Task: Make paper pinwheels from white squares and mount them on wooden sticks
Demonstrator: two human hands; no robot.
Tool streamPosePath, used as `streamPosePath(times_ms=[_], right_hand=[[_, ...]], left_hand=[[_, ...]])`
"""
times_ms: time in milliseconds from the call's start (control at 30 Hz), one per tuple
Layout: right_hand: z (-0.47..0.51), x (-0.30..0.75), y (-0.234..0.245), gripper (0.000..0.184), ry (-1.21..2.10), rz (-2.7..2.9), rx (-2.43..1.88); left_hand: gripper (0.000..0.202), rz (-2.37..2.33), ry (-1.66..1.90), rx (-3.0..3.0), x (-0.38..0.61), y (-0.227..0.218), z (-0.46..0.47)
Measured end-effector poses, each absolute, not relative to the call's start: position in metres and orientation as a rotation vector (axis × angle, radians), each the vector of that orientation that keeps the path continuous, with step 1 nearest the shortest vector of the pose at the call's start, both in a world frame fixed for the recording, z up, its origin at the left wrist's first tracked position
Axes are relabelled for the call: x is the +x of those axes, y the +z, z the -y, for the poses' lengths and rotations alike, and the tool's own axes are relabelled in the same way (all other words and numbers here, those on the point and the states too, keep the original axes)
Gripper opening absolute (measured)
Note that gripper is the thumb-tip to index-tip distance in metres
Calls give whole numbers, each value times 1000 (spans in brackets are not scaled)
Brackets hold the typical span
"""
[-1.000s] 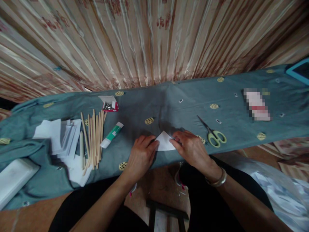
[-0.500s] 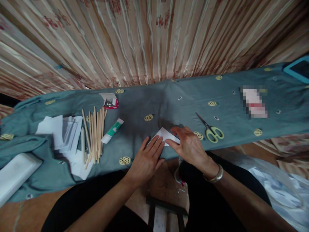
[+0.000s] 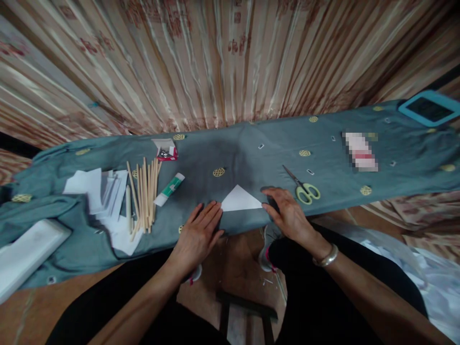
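Observation:
A white paper triangle (image 3: 240, 200) lies flat near the table's front edge, its peak pointing away from me and its long side towards me. My left hand (image 3: 199, 235) rests palm down at the left corner, fingertips touching the paper and fingers stretched out. At the right corner is my right hand (image 3: 290, 213), thumb tip at the paper and index finger held apart from it. To the right of that hand lie scissors (image 3: 304, 188) with light green handles. A green and white glue tube (image 3: 170, 189) is left of the paper.
Further left are several wooden sticks (image 3: 145, 194) and white paper pieces (image 3: 92, 189). Behind them sits a small open red box (image 3: 167, 153) with metal bits. A white block-like object (image 3: 34, 249) stands at the left edge. On the right are a pixelated item (image 3: 361, 152) and a blue-framed tablet (image 3: 431, 108).
Both hands have moved apart, the left one to the left, uncovering the whole paper triangle. Earlier the left fingers lay across the paper. The view has shifted slightly.

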State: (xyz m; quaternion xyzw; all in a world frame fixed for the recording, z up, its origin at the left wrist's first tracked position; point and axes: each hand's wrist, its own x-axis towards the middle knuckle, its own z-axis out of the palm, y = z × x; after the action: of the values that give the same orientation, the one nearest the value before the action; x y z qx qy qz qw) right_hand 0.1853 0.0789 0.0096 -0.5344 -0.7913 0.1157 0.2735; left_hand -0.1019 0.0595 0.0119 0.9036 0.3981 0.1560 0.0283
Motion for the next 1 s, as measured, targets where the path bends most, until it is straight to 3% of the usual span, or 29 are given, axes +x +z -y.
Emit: streamPosePath(times_ms=[333, 600, 800, 1000], right_hand=[[-84, 179, 15, 27, 449, 2051, -1451], [-94, 157, 14, 5, 685, 1854, -1469], [-84, 143, 31, 8, 823, 1817, -1409], [-80, 131, 47, 8, 987, 1885, -1304]], left_hand=[[34, -1244, 601, 2784, -107, 14, -57], [27, -1280, 777, 2645, -109, 15, -61], [47, -1302, 875, 2475, -93, 25, -73], [35, -1291, 963, 2359, -83, 29, -81]])
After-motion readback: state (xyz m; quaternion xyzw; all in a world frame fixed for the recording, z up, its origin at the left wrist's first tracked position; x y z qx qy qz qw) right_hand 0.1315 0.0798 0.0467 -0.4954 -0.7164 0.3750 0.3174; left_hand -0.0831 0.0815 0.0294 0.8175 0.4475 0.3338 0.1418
